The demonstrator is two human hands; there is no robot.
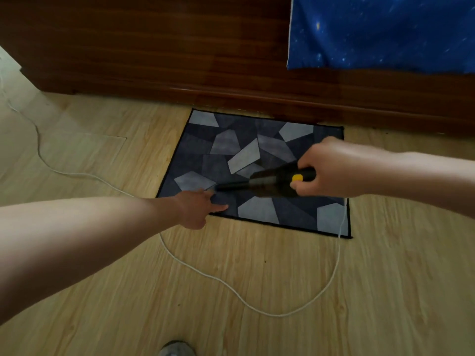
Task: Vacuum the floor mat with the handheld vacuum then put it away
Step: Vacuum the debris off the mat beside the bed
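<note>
A white cord (205, 273) loops over the wooden floor. The left hand (196, 209) presses flat, fingers straight, on the near-left corner of the floor mat (246, 140). The right hand (331, 169) grips the handheld vacuum (264, 185), whose nozzle is on the mat by the left fingertips.

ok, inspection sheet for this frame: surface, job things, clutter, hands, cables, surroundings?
Surface: light wood-look floor.
Job's things: grey-blue patterned floor mat lies flat beside the furniture; black handheld vacuum with a yellow button, nozzle aimed at the mat's near-left area.
Clutter: nothing seen.
Hands: right hand grips the vacuum's handle; left hand has straight fingers on the mat's near edge, by the nozzle tip.
Cables: white cord loops over the floor and crosses the mat's right side.
Surroundings: dark wooden furniture base, blue starry cloth hanging over it, shoe tip at the bottom edge.
</note>
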